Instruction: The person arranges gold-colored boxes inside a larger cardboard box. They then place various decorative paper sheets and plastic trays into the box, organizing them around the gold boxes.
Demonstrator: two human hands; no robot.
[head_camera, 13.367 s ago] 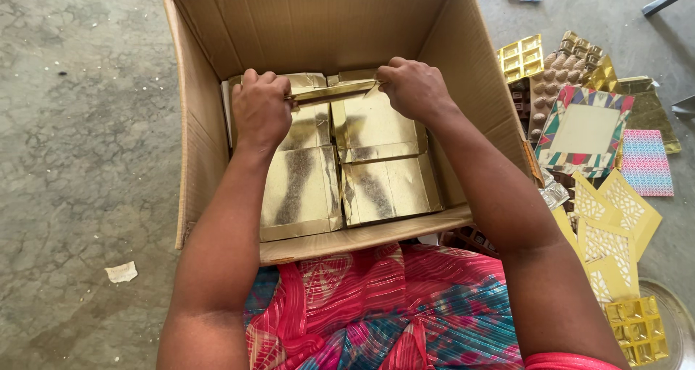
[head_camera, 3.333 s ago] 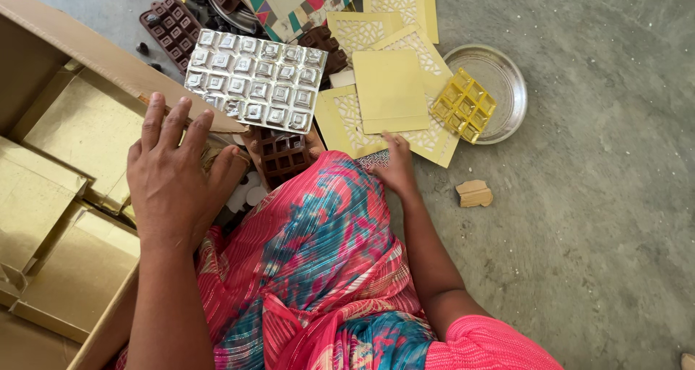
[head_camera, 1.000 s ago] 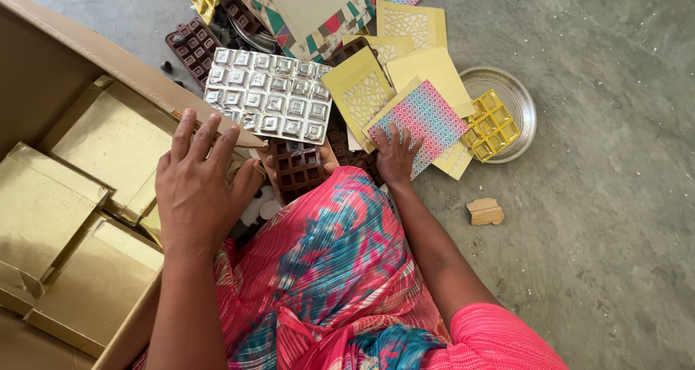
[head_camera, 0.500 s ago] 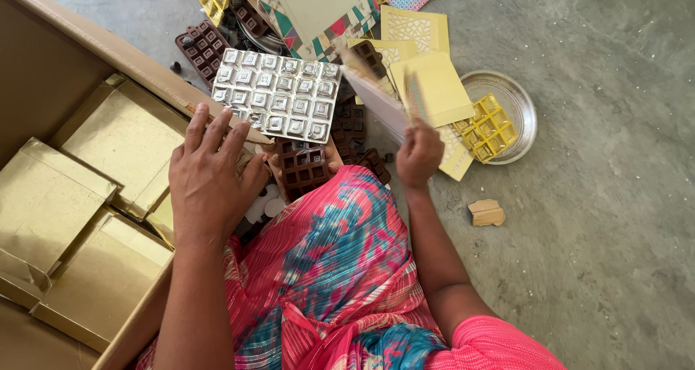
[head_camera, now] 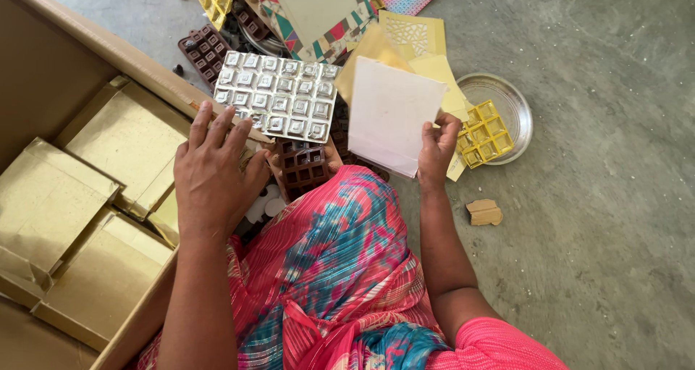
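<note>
The pale card (head_camera: 394, 113) is a flat, plain off-white rectangle, tilted up off the floor, with the right hand (head_camera: 436, 147) pinching its right edge, fingers clamped on it. The left hand (head_camera: 215, 176) rests with fingers spread flat on the rim of the cardboard box (head_camera: 87, 40), just under a silver moulded tray (head_camera: 279, 95). Shiny gold boxes (head_camera: 123, 142) fill the carton. Yellow patterned cards (head_camera: 414, 35) lie behind the card, and a round metal plate (head_camera: 515, 109) holds a gold tray (head_camera: 485, 132).
</note>
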